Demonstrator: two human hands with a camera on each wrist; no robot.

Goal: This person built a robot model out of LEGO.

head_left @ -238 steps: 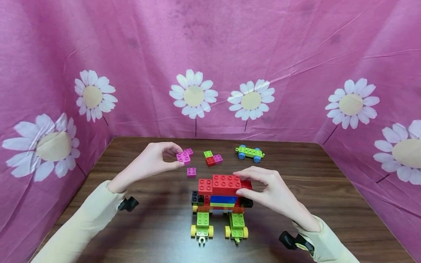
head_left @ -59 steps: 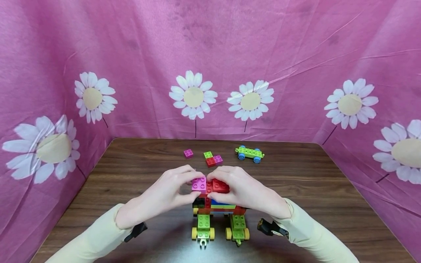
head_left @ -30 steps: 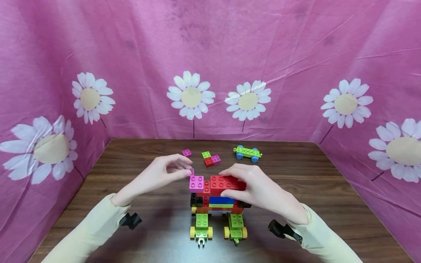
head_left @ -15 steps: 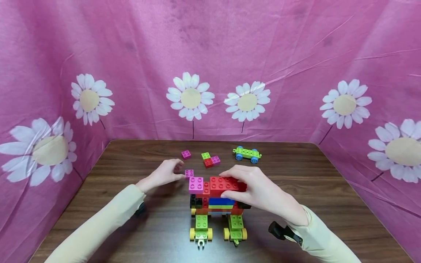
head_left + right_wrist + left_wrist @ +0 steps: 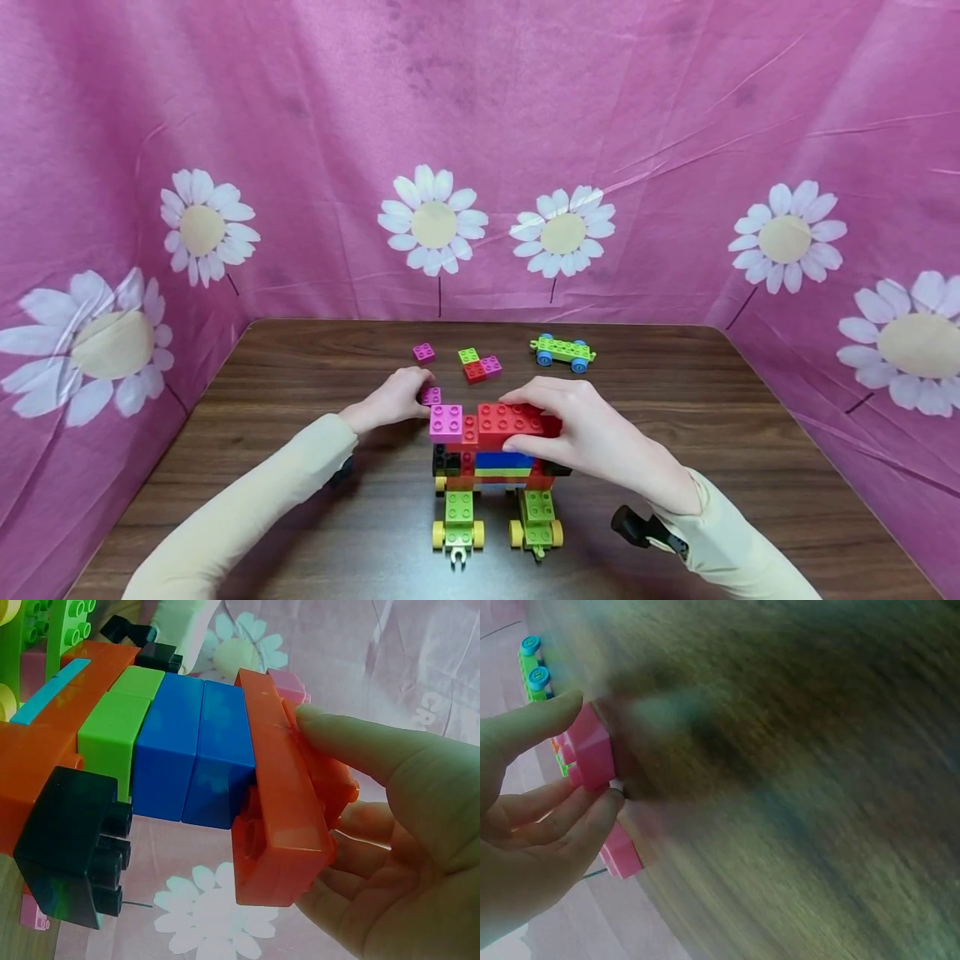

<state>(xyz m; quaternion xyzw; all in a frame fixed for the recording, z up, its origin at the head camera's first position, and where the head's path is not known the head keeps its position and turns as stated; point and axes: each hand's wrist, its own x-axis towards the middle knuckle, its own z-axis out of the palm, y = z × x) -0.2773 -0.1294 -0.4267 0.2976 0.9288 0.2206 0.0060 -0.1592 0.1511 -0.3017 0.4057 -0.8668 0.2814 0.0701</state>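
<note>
My left hand (image 5: 393, 398) pinches a small pink toy brick (image 5: 431, 396) on the table behind the build; in the left wrist view, thumb and fingers lie on opposite sides of this pink brick (image 5: 592, 750). My right hand (image 5: 596, 429) grips the red brick (image 5: 510, 419) on top of a toy-brick build. Below it are blue bricks (image 5: 172, 746), a lime layer (image 5: 112, 731), black bricks (image 5: 67, 832) at the ends and two lime wheeled bases (image 5: 460, 508) with yellow wheels. Another pink brick (image 5: 446, 423) sits on the build's top left end.
Farther back on the wooden table (image 5: 300, 358) lie a loose pink brick (image 5: 423, 352), a cluster of a lime brick (image 5: 468, 356), a red brick (image 5: 476, 372) and a pink brick (image 5: 491, 365), and a lime car base (image 5: 564, 348) with blue wheels. A pink flowered cloth (image 5: 480, 100) hangs behind.
The pink brick once carried in my left hand now sits on the build's top left end. That hand let go, reached back and took another pink brick. My right hand stays on the red brick.
</note>
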